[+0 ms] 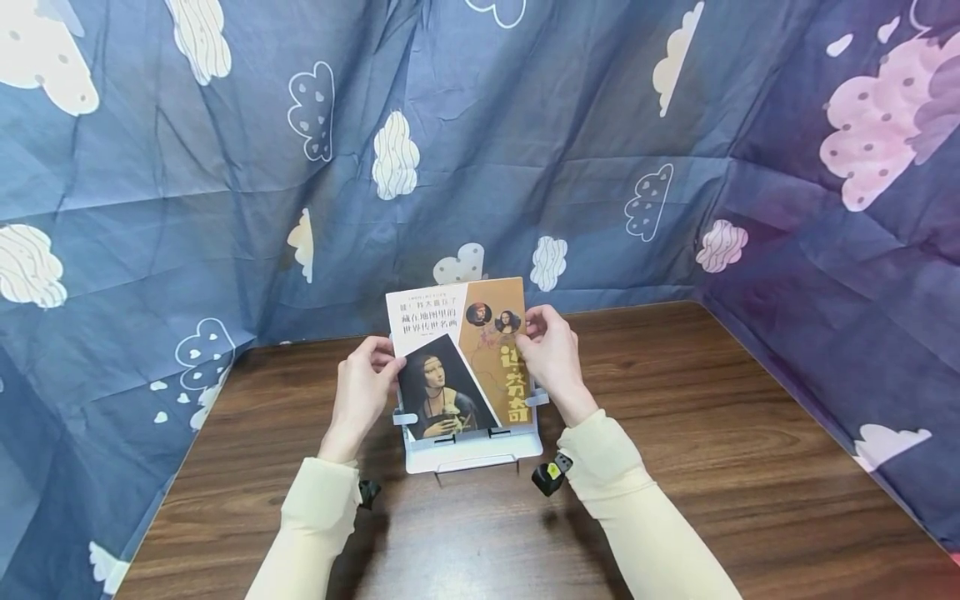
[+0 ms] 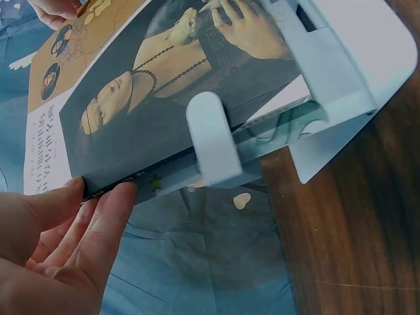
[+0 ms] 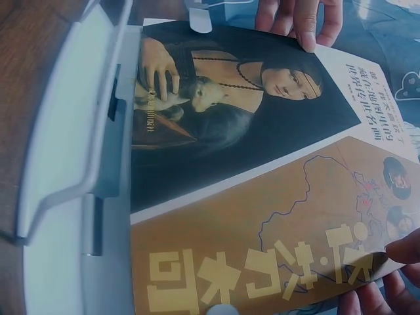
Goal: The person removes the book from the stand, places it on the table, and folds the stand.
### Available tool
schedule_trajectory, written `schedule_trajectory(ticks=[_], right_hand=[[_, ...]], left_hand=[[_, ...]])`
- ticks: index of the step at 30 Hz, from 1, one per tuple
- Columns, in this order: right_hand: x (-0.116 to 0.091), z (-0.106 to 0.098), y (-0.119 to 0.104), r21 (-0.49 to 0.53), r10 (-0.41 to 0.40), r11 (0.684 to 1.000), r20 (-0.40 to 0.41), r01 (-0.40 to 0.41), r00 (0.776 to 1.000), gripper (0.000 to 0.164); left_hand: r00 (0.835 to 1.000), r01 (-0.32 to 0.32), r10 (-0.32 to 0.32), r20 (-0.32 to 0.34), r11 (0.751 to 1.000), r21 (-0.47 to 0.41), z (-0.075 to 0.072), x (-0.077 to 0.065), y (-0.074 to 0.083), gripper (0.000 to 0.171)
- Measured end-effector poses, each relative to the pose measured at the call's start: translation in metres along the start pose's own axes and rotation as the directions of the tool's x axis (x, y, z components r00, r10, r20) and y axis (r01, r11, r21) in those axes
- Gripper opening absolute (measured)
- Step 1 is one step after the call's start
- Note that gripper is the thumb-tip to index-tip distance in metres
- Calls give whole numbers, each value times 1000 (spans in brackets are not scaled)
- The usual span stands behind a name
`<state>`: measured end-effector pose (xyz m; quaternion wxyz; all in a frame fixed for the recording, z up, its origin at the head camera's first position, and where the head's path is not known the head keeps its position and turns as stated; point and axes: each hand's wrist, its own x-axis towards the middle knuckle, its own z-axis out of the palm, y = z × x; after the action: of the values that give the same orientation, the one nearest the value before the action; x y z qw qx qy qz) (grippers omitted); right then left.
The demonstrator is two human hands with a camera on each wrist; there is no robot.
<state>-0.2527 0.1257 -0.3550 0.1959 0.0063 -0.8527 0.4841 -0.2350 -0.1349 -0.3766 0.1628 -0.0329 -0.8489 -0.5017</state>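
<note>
A book (image 1: pixel 483 367) leans on a white book stand (image 1: pixel 472 454). Its cover is part white and part orange-brown, with a portrait of a woman holding a pale animal. My left hand (image 1: pixel 362 390) pinches the book's left edge, thumb on the cover and fingers behind, as the left wrist view shows. On the opposite edge my right hand (image 1: pixel 553 354) grips the book the same way, its thumb over the brown part in the right wrist view. A white side clip (image 2: pixel 211 134) of the stand overlaps the cover's edge below my left hand.
The stand is on a brown wood-grain table (image 1: pixel 712 450). Blue cloth (image 1: pixel 495 125) with cloud prints hangs behind the table and along its sides. A wire bar (image 1: pixel 476 463) runs along the stand's front lip. Dark wrist cameras (image 1: pixel 551 473) sit at both cuffs.
</note>
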Motion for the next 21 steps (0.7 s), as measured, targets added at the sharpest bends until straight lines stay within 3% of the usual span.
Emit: schedule_trajectory(ticks=[21], right_hand=[[19, -19, -31, 9, -72, 997, -47, 72, 996, 27]], left_hand=[[995, -90, 91, -36, 995, 37, -15, 18, 32, 22]])
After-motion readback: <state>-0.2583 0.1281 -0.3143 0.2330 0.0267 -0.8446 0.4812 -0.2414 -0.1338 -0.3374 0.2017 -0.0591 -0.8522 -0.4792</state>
